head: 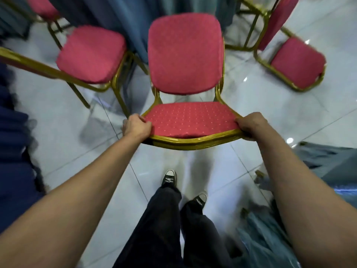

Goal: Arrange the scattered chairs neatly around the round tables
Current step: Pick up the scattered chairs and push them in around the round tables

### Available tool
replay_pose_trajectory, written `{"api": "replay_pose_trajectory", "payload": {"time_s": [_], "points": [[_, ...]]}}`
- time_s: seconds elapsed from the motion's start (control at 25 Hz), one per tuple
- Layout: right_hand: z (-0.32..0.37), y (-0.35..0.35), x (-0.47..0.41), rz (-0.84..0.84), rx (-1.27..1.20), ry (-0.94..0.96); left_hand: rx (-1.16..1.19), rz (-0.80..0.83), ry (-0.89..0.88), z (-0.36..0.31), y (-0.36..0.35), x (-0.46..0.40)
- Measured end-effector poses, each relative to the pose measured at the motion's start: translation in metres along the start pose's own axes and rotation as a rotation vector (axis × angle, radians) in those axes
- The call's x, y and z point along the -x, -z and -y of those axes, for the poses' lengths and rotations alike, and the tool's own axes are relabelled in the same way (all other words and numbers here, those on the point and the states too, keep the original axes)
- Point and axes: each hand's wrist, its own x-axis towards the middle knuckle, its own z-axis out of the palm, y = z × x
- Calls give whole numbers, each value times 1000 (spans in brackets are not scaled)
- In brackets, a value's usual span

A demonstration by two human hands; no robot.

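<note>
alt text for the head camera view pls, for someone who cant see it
Both hands, left hand and right hand, grip the backrest top of a red gold-framed chair facing a blue tablecloth. Similar chairs stand left and right on the glossy floor.

Both hands, left (136, 127) and right (251, 125), gripped the backrest of a red chair (185, 53) facing blue drapery (123, 20).
</note>
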Motion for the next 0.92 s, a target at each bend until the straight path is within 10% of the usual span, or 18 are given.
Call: {"api": "replay_pose_trajectory", "payload": {"time_s": [0.4,0.92], "points": [[86,-3,88,-322,-117,479,-26,-183,-667,-68,51,46],[185,13,78,-329,226,647,-235,60,-672,-205,157,-78]]}}
